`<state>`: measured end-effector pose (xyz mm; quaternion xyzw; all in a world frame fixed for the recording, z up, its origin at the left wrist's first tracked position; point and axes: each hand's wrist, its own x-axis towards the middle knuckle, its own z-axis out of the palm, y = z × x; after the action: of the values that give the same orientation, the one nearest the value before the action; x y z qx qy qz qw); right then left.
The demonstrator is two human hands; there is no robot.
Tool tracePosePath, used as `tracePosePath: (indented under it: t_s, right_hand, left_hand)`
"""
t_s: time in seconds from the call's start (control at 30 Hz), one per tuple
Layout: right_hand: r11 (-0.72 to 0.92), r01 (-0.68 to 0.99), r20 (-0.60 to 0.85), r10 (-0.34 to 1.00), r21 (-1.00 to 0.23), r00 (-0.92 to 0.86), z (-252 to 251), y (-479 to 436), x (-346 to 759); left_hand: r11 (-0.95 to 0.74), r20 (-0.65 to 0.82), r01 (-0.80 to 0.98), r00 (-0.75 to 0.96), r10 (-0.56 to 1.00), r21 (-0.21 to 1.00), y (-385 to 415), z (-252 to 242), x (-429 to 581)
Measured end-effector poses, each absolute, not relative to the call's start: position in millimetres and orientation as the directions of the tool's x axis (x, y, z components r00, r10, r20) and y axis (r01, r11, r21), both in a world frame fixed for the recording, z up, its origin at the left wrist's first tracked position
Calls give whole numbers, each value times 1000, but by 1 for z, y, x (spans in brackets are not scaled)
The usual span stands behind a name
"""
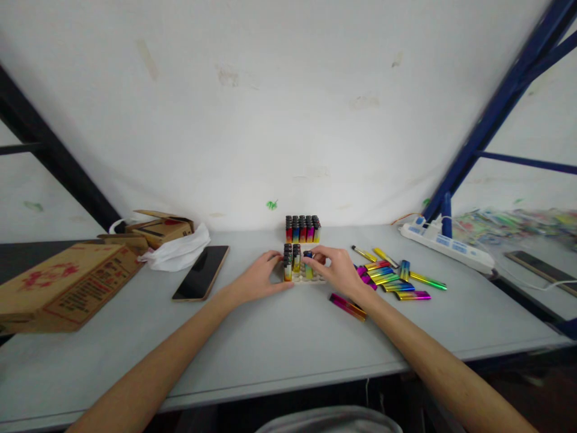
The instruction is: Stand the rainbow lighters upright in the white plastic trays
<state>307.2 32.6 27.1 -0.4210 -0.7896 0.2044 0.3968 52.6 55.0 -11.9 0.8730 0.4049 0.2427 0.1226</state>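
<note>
A pale tray (318, 279) with rows of holes lies at the middle of the table. Several black-topped lighters (288, 270) stand upright at its left side. My left hand (259, 278) rests beside the tray's left edge, thumb and fingers apart around that side, holding nothing. Over the tray, my right hand (338, 267) pinches a blue and yellow-green lighter (308, 267) held upright. Behind the tray stands a full block of colourful lighters (303, 231). To the right lies a loose pile of shiny lighters (383, 276), and a purple and gold one (347, 307) lies nearer the front.
A black phone (201, 273), a white plastic bag (178, 252) and cardboard boxes (67, 279) are on the left. A white power strip (446, 245) lies at the right, beside a blue metal frame (482, 126). A wall stands behind the table (270, 349).
</note>
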Motion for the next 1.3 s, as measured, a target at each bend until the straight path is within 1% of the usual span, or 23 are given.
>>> tracePosePath:
  t_s: [0.17,0.37,0.5,0.67,0.77,0.9,0.97,1.03,1.07,1.1,1.23,1.3]
  right_hand:
    - [598,491,479,801,-633,-358,22,36,304]
    - [666,502,475,746,-551,-468,22,37,302]
    - [691,495,468,722,-527,-510,21,38,304]
    - [715,564,484,697,-412,-529,13,45,304]
    - [710,607,443,701,-357,-559,10,47,300]
    - [653,726,389,740,-218,-549,14,44,294]
    - [647,731,378,746,-217,-548,18,46,299]
    - [644,723,384,751,-250,-537,21,53,313]
    - [627,735,392,764,-258,-513,21,59,324]
    - [574,778,405,794,-255,-453,21,66,337]
    - [301,937,411,888,-178,-207,16,91,395]
    - [172,973,338,935,-155,-111,12,97,417]
  left_hand:
    - [-653,340,633,558,757,416,54,-10,54]
    - [-652,347,632,553,758,418,54,-10,54]
    - [-647,344,639,548,762,416,55,-13,53]
    - [-642,348,640,540,766,422,55,-13,54]
    - [-642,346,639,541,766,423,55,-11,54]
    - [-635,330,652,542,773,415,54,-10,54]
    - [-631,322,658,543,776,410,54,-10,54]
    - [-630,317,660,545,776,409,54,-11,53]
    - [-628,315,661,544,778,411,54,-11,53]
    - [-624,310,662,542,781,415,54,-11,53]
    - [-609,308,660,527,792,439,53,-9,54]
    - [-611,308,654,529,791,447,53,-8,55]
